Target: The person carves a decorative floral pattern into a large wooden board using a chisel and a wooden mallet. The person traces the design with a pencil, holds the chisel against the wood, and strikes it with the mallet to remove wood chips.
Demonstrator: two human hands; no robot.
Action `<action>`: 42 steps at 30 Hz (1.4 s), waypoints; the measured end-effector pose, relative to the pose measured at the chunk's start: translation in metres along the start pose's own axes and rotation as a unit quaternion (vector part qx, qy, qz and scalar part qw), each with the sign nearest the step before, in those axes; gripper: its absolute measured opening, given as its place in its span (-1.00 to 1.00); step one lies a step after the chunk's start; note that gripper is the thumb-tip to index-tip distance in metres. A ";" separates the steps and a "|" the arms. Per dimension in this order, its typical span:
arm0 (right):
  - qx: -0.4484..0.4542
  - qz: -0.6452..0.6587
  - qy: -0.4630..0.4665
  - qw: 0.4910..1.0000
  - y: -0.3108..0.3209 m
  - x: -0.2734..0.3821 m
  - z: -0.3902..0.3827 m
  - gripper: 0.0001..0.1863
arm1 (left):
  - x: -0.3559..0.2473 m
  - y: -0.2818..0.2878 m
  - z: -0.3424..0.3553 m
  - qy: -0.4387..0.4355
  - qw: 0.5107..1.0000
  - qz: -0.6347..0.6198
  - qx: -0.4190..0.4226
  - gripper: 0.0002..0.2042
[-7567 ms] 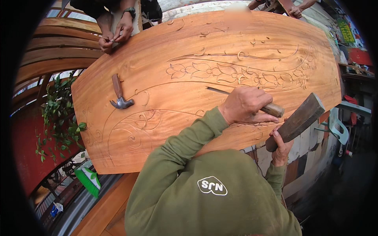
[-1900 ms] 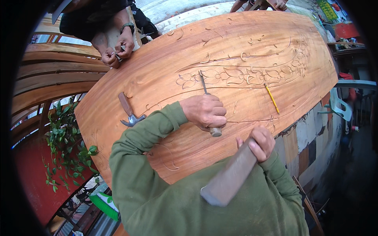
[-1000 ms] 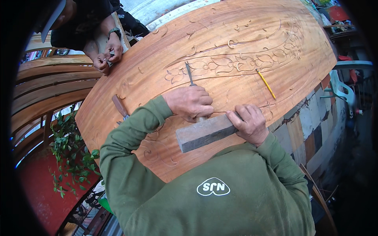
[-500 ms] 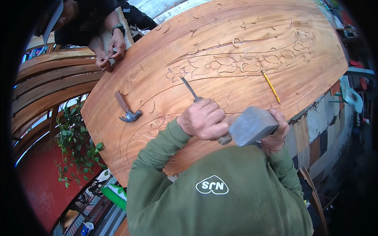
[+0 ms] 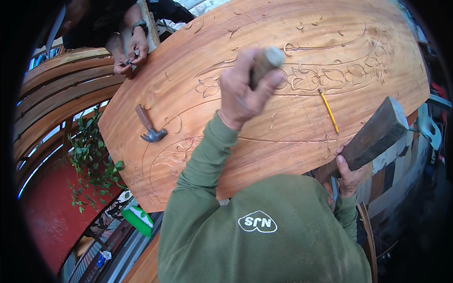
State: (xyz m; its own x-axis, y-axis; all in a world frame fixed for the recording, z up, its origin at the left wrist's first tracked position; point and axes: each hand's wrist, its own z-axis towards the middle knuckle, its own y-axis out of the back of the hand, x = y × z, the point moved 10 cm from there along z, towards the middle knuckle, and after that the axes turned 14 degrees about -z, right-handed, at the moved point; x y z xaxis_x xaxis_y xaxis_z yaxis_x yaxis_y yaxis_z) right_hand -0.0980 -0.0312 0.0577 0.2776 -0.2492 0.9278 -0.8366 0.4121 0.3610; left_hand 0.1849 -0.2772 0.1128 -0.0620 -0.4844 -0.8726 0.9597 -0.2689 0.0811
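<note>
My left hand (image 5: 239,92), slightly blurred, is raised over the carved wooden panel (image 5: 288,115). It is wrapped round the wooden handle of a chisel (image 5: 269,61), the butt end turned up toward me; the blade is hidden below the fist. At the panel's near right edge, my right hand (image 5: 350,175) grips a dark wooden mallet (image 5: 375,134). The mallet's block-like head tilts up and to the right, clear of the chisel. Drawn and partly cut flowers (image 5: 332,78) run in a band across the panel, beyond and right of my left hand.
A claw hammer (image 5: 152,127) rests on the panel's left side, a yellow pencil (image 5: 329,111) on its right half. Curled shavings (image 5: 233,31) are scattered about. At the far left, another person's hands (image 5: 130,61) hold something small. Plant leaves (image 5: 87,158) and a green brush (image 5: 138,220) are at left.
My left hand has lifted the chisel away from me and turned it, so its handle end now shows and its blade does not. The mallet has moved right, away from the chisel.
</note>
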 end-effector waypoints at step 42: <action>0.272 -0.506 0.311 0.758 -0.208 0.209 0.300 -0.16 | 0.132 0.030 0.083 0.141 0.939 -0.237 -0.204 -0.83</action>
State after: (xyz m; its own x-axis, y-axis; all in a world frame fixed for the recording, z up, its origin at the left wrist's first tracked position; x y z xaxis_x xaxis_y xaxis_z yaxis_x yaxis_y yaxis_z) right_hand -0.0072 -0.4318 0.1482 0.9341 0.3332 0.1281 -0.0711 -0.1778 0.9815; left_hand 0.1831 -0.4181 0.0402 -0.4887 -0.1355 -0.8619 0.8715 -0.0291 -0.4896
